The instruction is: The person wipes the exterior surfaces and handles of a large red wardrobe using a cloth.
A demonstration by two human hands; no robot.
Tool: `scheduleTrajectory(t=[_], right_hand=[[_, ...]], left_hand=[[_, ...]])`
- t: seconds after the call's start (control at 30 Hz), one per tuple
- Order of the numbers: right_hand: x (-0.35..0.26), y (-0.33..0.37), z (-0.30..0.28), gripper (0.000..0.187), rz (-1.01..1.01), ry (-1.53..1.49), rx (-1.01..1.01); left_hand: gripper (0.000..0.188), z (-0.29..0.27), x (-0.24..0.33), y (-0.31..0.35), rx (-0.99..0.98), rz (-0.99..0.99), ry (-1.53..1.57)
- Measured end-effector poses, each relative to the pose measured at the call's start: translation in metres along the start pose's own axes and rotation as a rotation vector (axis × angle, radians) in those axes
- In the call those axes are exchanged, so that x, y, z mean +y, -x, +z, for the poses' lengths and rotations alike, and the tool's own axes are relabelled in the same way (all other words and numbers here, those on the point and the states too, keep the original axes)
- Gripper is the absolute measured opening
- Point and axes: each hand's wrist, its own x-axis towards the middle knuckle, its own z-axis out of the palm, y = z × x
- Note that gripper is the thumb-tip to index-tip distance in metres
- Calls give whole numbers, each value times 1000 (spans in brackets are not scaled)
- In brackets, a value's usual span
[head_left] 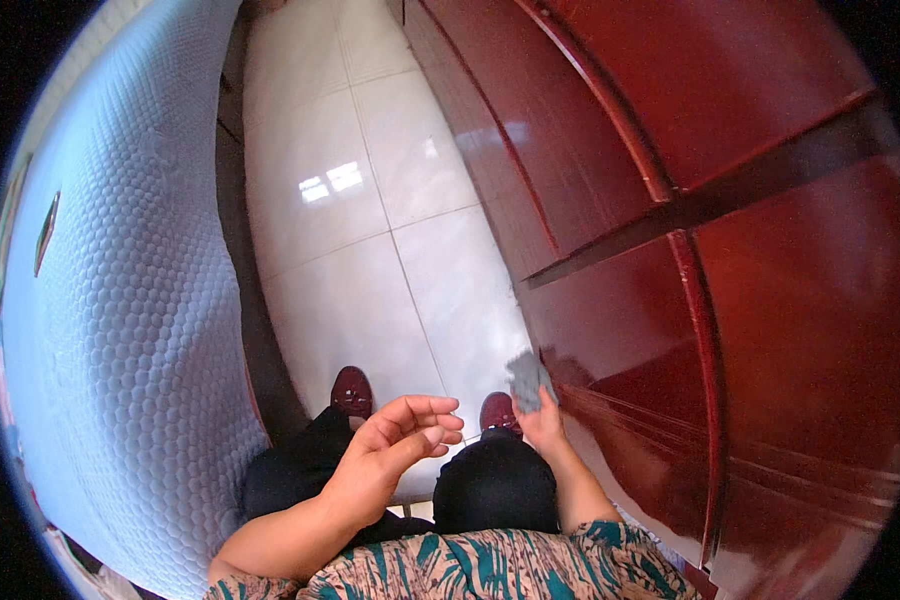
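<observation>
My left hand [395, 440] hangs in front of my lap with its fingers loosely curved and apart, and nothing shows in it. A small grey cloth [526, 380] is in my right hand [543, 425], gripped at the fingers and partly hidden by them. That hand is beside the glossy dark red cabinet [610, 335], close to its lower front. Whether the cloth touches the cabinet I cannot tell.
A bed with a light blue quilted cover [160, 330] runs along the left, with a small dark slim object [47, 235] on it. Pale glossy floor tiles [340, 290] lie between bed and cabinet. My dark red shoes [351, 391] rest on them.
</observation>
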Motion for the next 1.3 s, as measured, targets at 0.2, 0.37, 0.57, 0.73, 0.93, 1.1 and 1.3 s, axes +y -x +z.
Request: scheduleTrajectory(t=[0.2,0.37,0.57,0.73,0.93,1.1,1.3], right_hand=[[7,64,-167,36,-198,417,290],[21,134,-167,29,-70,469,639],[-1,154,-113,23,-436,810,388],[-29,201,2,28,-645,423,24],[-35,279,97,35,-998,629,-204],[-16,311,133,41,-863,689,-469],[-5,323,147,48,-734,879,-632]], left_hand=[[28,7,-6,-4,-54,46,-138],[31,-2,-13,-9,-30,102,-243],[34,-7,-19,-24,-4,147,-323],[34,-17,-20,-23,52,154,-331],[38,-18,-25,-13,-70,309,-465],[53,3,-31,12,-364,297,-265],[43,10,-38,26,-525,116,-82]])
